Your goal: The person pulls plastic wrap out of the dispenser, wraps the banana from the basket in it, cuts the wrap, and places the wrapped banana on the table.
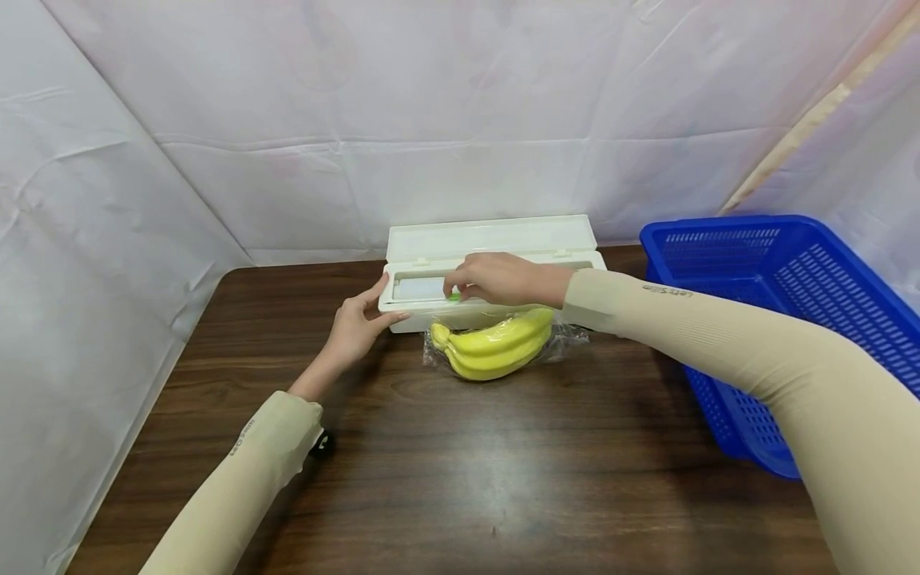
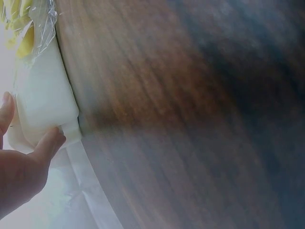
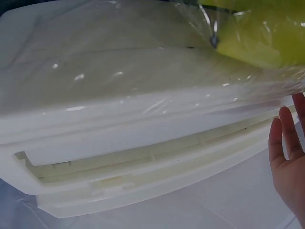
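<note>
A long white plastic box (image 1: 413,322) stands at the back of the table, its hinged lid (image 1: 492,238) raised against the curtain. Inside its rectangular opening shows a smooth white surface (image 1: 420,288). My left hand (image 1: 354,329) grips the box's left end, thumb on the front wall and fingers around the far corner. Over the opening, my right hand (image 1: 496,278) pinches a small green piece (image 1: 454,296) at the front rim; the fingers partly hide it. Yellow bananas (image 1: 496,345) in crinkled clear plastic lie right in front of the box.
A blue perforated basket (image 1: 719,228) stands at the right, partly behind my right sleeve (image 1: 690,319). The dark wooden table (image 1: 460,471) stretches toward me. White curtains (image 1: 460,96) hang behind it and at both sides.
</note>
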Motion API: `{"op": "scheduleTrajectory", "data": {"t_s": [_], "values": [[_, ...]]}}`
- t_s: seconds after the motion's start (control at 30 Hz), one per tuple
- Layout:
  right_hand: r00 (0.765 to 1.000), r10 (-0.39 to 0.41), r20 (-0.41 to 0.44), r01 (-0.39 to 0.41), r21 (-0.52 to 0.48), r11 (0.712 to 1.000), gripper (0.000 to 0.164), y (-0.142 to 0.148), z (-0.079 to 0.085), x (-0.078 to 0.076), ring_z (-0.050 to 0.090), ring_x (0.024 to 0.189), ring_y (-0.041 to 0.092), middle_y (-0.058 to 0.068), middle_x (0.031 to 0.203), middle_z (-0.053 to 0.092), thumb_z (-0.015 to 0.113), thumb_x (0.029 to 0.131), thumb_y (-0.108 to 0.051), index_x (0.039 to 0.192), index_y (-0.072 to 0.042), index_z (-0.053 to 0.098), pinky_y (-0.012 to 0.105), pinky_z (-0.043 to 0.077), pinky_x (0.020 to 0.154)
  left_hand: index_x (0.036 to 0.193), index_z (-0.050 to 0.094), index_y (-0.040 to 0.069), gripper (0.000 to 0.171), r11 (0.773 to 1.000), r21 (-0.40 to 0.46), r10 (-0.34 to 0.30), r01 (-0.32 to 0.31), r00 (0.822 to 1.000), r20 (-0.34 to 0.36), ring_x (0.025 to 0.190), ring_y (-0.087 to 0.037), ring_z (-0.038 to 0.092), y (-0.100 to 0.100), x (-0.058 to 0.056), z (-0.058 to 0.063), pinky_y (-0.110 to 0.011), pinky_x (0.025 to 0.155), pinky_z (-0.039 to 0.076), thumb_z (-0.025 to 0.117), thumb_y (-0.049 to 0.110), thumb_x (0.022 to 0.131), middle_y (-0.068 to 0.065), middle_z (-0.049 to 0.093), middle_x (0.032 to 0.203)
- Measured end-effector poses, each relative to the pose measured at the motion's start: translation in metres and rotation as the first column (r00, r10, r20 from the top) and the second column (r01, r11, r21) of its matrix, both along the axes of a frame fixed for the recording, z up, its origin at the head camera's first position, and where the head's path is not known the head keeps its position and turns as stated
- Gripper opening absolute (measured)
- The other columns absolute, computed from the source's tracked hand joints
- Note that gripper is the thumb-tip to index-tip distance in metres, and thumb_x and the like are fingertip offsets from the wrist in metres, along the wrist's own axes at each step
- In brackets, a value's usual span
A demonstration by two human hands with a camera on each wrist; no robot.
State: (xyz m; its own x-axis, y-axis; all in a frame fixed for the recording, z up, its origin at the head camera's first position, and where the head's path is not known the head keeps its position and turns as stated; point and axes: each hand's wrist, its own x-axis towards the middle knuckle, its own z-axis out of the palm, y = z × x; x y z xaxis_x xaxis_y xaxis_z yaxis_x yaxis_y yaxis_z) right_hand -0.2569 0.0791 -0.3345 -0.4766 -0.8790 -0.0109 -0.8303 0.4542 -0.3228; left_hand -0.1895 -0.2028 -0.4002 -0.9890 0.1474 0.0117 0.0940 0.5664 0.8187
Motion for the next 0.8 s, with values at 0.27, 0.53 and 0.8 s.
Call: {"op": "scheduleTrajectory", "data": {"t_s": [0.27, 0.53, 0.8], "values": [[1.0, -0.018, 0.002, 0.018, 0.012, 1.0, 0.018, 0.006, 0.002, 0.002, 0.067, 0.107, 0.025, 0.005, 0.109, 0.077, 0.066, 0.105, -0.01, 0.121, -0.016, 0.073, 0.044, 0.057, 0.095, 0.166, 0.029, 0.018, 0.083, 1.0, 0.019, -0.007, 0.007, 1.0, 0.005, 0.135, -0.033, 0.06, -0.002, 0.0, -0.001, -0.047, 0.096, 0.059, 0.078, 0.026, 0.099, -0.015, 0.038, 0.166], [0.999, -0.036, -0.006, 0.036, 0.008, 0.999, 0.018, 0.015, 0.0, 0.003, 0.068, 0.107, 0.026, 0.006, 0.108, 0.076, 0.066, 0.105, -0.011, 0.121, -0.016, 0.072, 0.045, 0.058, 0.093, 0.166, 0.03, 0.018, 0.083, 1.0, 0.02, -0.002, 0.002, 1.0, 0.004, 0.142, -0.033, 0.054, -0.001, 0.0, 0.0, -0.052, 0.101, 0.056, 0.078, 0.026, 0.099, -0.015, 0.038, 0.166], [0.999, -0.04, 0.001, 0.04, -0.021, 0.999, 0.018, 0.026, 0.0, 0.006, 0.068, 0.105, 0.027, 0.006, 0.107, 0.077, 0.067, 0.104, -0.009, 0.12, -0.014, 0.073, 0.045, 0.058, 0.092, 0.166, 0.03, 0.018, 0.083, 1.0, 0.029, -0.006, 0.006, 1.0, 0.011, 0.132, -0.032, 0.063, 0.0, -0.001, 0.0, -0.049, 0.097, 0.059, 0.078, 0.024, 0.099, -0.017, 0.041, 0.165]]}}
